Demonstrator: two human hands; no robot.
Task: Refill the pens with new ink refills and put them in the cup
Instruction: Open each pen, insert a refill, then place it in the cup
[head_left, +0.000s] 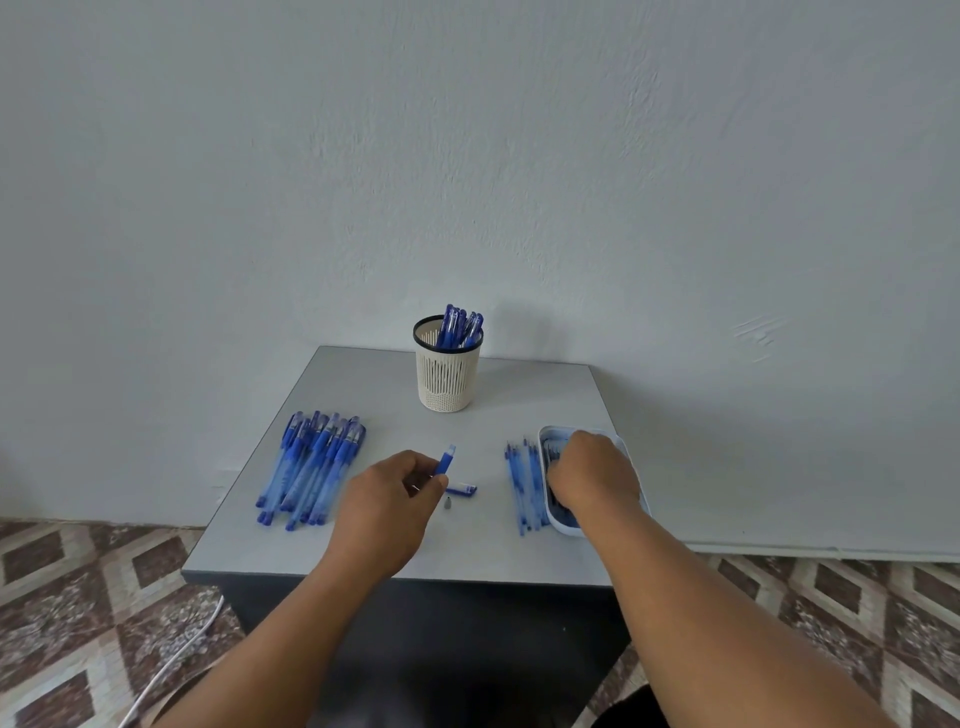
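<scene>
Hands at work over a small gray table (363, 545): left hand (387, 499) pinches a blue pen barrel (445, 460) between thumb & fingers, tip end tilted up. Right hand (592, 475) reaches into a white tray (636, 491) at the table's right edge, fingers curled down among the refills; whether it grips one can't be told. Pen cap (462, 489) & small gray tip piece (448, 502) lie just beside the left hand. Pile of blue pens (311, 462) lies at left, row of thin refills (522, 483) beside the tray. Cream mesh cup (447, 371) stands at the back, w/ several pens (460, 327) inside.
</scene>
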